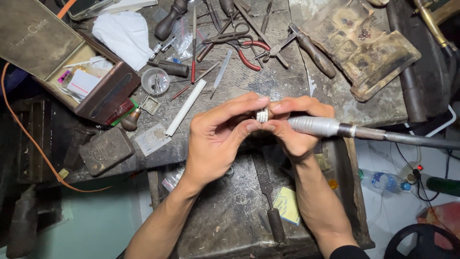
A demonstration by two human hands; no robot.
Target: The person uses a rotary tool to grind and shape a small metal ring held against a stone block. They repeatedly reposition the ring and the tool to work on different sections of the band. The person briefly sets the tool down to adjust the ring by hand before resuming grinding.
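Pliers (244,50) and files crowd the workbench's (287,91) far edge; the left hand (215,139) pinches what seems a silver ring (262,115), the right hand (294,127) gripping a rotary handpiece (318,126).

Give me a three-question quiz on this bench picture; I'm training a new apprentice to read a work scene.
1. True or false: the left hand pinches a small silvery stone-set piece between its fingertips.
2. Which tool does the right hand grip? A) the red-handled pliers B) the silver rotary handpiece on a dark flexible shaft C) the white rod
3. What lies on the lower bench between the two forearms, beside the yellow note pad?

Key
1. True.
2. B.
3. A flat file with a dark handle.
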